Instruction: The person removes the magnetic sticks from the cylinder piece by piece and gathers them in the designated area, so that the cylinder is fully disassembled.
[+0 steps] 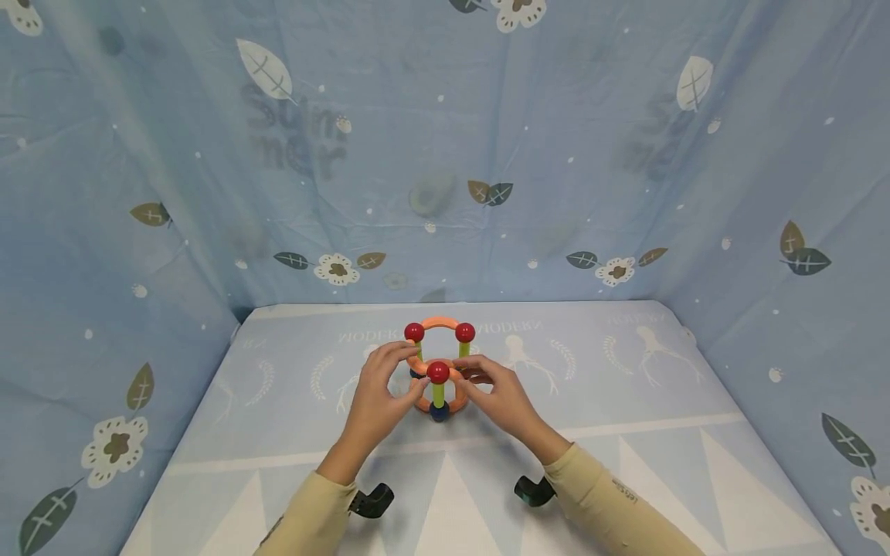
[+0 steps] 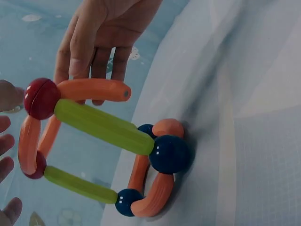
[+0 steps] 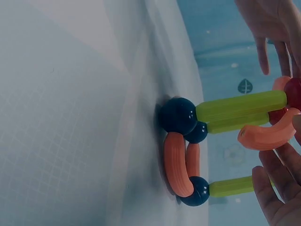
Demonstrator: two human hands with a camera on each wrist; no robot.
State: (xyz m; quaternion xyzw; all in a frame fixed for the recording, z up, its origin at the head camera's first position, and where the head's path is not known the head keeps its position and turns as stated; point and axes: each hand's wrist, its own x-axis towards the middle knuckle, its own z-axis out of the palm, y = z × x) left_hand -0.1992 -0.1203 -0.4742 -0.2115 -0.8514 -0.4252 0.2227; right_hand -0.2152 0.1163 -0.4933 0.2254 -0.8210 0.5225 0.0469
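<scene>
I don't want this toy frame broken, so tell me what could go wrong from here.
The curved orange stick by the right hand has one free end, so it might drop if that hand slips. The left hand appears to touch the front red ball; a hard push could knock it off its green stick. Round blue balls meet the table, so the toy frame could slide if nudged.

Two beige fabric sleeves (image 1: 615, 498) cover the forearms, which angle inward behind the grips, ending just short of the bare wrists. The bare left hand (image 1: 381, 384), palm turned inward, spreads its gently bent fingers, thumb reaching toward the opposite grip. The bare right hand (image 1: 502, 392) faces it, near but apart, pinching between thumb and fingers.
</scene>
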